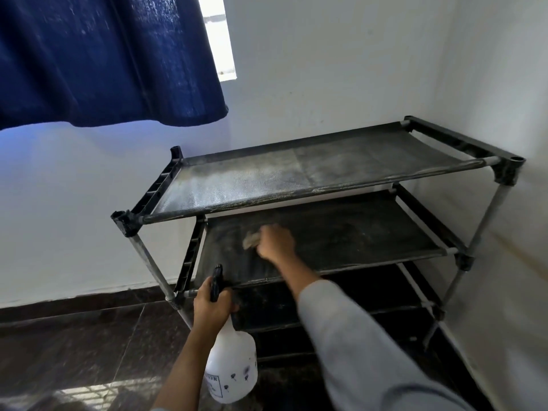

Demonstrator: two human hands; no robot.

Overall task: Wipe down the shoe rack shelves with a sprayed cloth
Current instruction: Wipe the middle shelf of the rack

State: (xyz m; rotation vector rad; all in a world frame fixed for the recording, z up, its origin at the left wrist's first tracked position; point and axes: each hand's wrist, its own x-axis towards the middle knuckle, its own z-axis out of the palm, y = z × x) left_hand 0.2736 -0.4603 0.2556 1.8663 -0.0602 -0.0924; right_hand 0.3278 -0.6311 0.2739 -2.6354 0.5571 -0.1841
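Note:
A black shoe rack (486,160) with fabric shelves and metal poles stands in the room's corner. Its top shelf (296,176) looks dusty and pale. My right hand (277,241) reaches under it and grips a crumpled greyish cloth (250,239) against the second shelf (370,232); hand and cloth are blurred. My left hand (212,305) holds the black trigger head of a white spray bottle (232,366) just in front of the second shelf's front left corner. Lower shelves are dark and partly hidden by my right arm.
White walls close in behind the rack and on its right. A dark blue curtain (103,60) hangs at the upper left beside a bright window strip (221,37). Dark polished stone floor (74,351) spreads to the left of the rack.

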